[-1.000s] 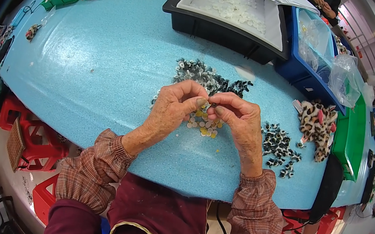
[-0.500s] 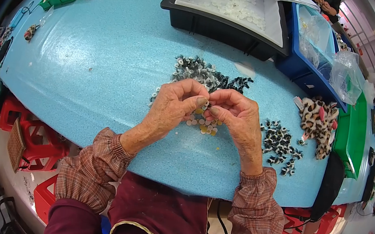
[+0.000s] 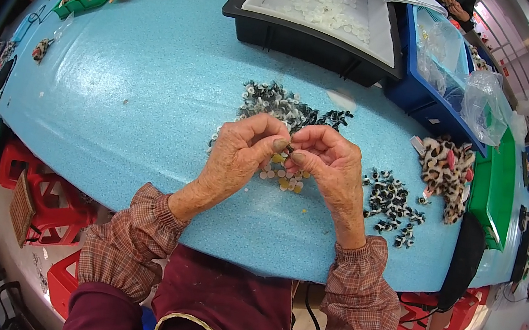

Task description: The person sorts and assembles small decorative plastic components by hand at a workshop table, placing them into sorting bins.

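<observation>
**Small dark piece [image 3: 290, 148] pinched between both hands**

Thumb and forefinger of the left hand [image 3: 244, 150] and right hand [image 3: 330, 163] close on the piece, largely hidden, above yellow and white discs [image 3: 284, 180]. Judged light, stiff, easily dropped; best gripped by its rim. A black-and-white pile [image 3: 272, 104] lies beyond, another heap [image 3: 394, 207] rightward. The blue tabletop [image 3: 137, 65] ends near the body; widest room is leftward.

"What's pinched?"
"A small dark piece [image 3: 289, 147], between the left hand [image 3: 245, 149] and right hand [image 3: 331, 164]."
"Nearby?"
"Pale and yellow discs [image 3: 283, 181] below, black-and-white pieces [image 3: 394, 205] to the right, on the blue tabletop [image 3: 132, 101]."
</observation>
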Motion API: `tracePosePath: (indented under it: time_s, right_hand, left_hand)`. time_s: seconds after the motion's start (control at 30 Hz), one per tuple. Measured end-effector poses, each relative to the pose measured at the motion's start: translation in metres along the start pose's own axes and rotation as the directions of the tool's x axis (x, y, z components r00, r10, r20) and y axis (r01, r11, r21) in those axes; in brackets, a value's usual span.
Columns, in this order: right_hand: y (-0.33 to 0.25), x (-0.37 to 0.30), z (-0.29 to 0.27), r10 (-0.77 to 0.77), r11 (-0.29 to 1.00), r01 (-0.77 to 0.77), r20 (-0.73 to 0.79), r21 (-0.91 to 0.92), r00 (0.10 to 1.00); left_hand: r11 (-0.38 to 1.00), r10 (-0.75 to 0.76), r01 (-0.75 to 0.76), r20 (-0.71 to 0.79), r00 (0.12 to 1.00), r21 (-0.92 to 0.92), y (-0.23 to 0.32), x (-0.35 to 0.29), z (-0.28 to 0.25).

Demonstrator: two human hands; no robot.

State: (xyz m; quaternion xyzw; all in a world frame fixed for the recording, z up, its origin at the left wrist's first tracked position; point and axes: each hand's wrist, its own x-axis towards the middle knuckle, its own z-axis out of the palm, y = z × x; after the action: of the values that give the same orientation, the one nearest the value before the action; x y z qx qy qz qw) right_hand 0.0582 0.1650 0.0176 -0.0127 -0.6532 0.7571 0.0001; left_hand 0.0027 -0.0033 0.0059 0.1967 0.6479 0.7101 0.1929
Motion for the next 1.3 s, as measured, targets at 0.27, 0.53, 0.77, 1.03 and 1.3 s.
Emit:
tracePosePath:
  time_s: [0.27,0.53,0.77,1.03,1.3]
  right_hand:
    - [0.004,-0.002,0.006,-0.285,0.909,0.267,-0.011,-0.32,0.958]
    - [-0.001,-0.002,0.001,-0.205,0.92,0.207,0.039,-0.333,0.978]
    - [0.005,0.001,-0.011,-0.263,0.955,0.252,-0.052,-0.16,0.963]
    - [0.005,0.003,-0.016,-0.224,0.961,0.203,-0.102,-0.188,0.969]
    - [0.002,0.002,-0.012,-0.167,0.97,0.148,-0.088,-0.192,0.982]
  left_hand:
    - [0.986,-0.105,0.112,0.059,0.993,-0.125,-0.002,0.001,-0.003]
    - [0.955,-0.205,0.23,0.143,0.968,-0.189,0.003,0.007,-0.011]
    - [0.96,0.231,-0.161,-0.323,0.918,0.23,0.009,0.013,-0.032]
    - [0.577,0.421,-0.43,0.199,0.885,0.695,0.001,0.007,-0.018]
    - [0.583,0.39,-0.419,0.212,0.896,0.696,0.0,0.007,-0.018]
